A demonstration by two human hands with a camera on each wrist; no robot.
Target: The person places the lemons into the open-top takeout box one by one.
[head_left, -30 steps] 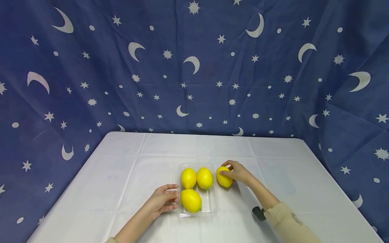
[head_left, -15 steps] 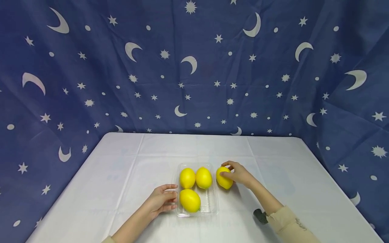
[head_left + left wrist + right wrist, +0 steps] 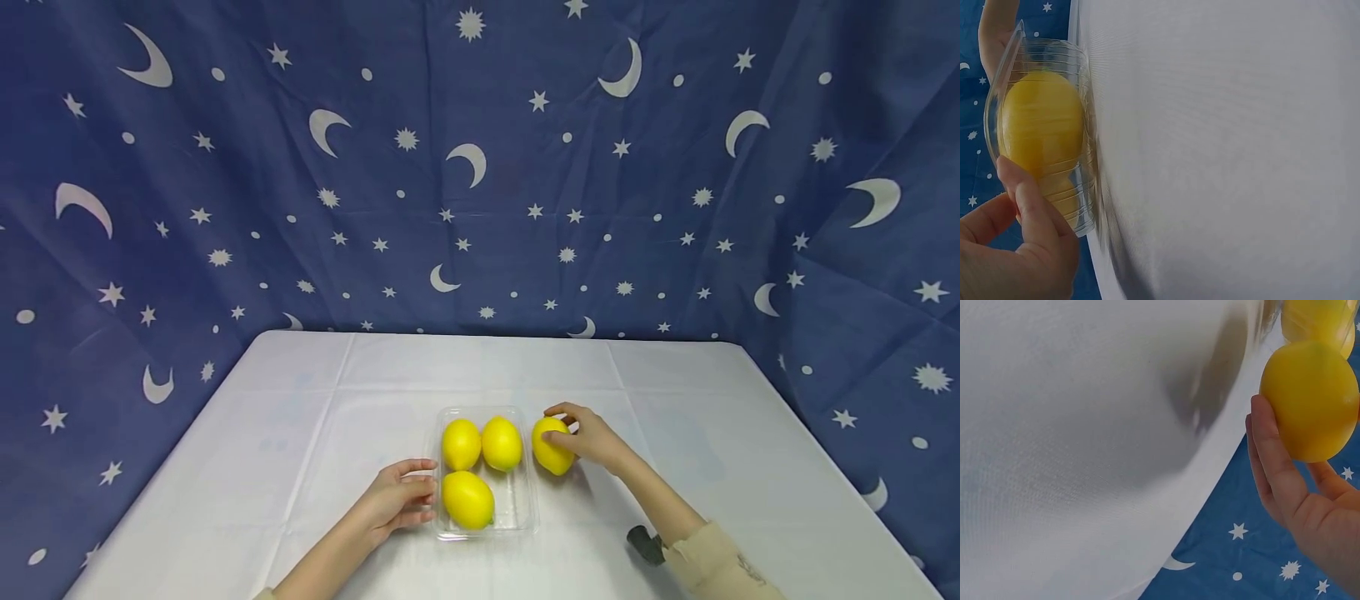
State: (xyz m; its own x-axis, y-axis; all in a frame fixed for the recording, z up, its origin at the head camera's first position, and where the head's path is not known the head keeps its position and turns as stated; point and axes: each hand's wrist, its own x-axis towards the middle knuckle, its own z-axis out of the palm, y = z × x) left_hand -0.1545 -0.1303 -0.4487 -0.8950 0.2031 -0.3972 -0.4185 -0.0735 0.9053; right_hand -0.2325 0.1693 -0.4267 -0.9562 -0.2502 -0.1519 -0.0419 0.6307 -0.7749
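A clear plastic tray (image 3: 528,500) lies on the white tablecloth (image 3: 300,450) and holds three yellow lemons (image 3: 468,500). My left hand (image 3: 397,500) rests against the tray's left wall, with the thumb (image 3: 1019,187) lying on the clear wall (image 3: 1082,156) over the near lemon (image 3: 1041,119). Just right of the tray, my right hand (image 3: 592,437) grips a fourth lemon (image 3: 550,446) from its right side. The right wrist view shows this lemon (image 3: 1310,400) cradled by the fingers (image 3: 1272,456). I cannot tell whether it touches the cloth.
A blue curtain (image 3: 480,167) printed with moons and stars hangs behind the table and down both sides. The cloth's far edge (image 3: 487,335) meets it. A small black camera (image 3: 645,546) sits on my right wrist.
The right hand's fingers have closed slightly more round the lemon. The tray, its lemons and the left hand have stayed in place.
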